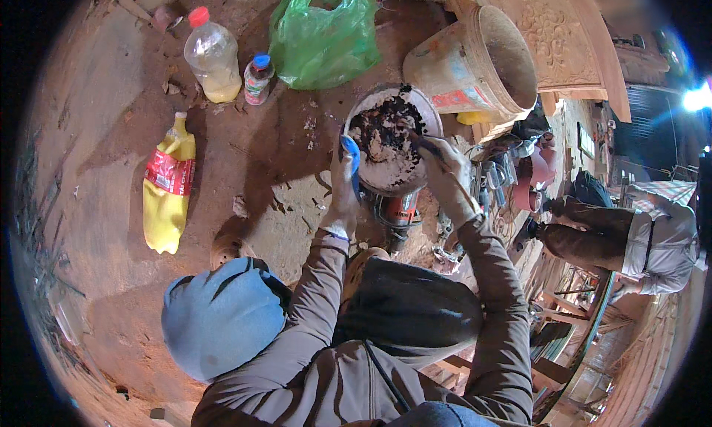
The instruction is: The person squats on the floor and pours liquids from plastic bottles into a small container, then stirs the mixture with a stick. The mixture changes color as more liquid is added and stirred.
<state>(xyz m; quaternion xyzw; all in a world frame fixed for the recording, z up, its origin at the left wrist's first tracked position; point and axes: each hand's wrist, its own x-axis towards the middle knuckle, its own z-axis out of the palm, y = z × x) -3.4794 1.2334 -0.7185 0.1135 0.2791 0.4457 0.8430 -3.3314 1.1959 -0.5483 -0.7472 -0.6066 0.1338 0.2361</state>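
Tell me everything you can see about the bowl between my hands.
The bowl is round, open and pale-rimmed, its material unclear. Pale powder and dark, crumbly clumps lie inside. It faces up toward the camera. Your left hand holds its left side; your right hand reaches over its right edge. A bucket is just beyond, to the right.

You have a dusty reddish-brown floor point(104, 227) left of the carved wooden furniture piece point(552, 37); to the right of that piece, a white light point(697, 97) glares at you, with a dark bluish wall point(644, 134) near it, and wooden framework point(567, 317) stands well below the piece.
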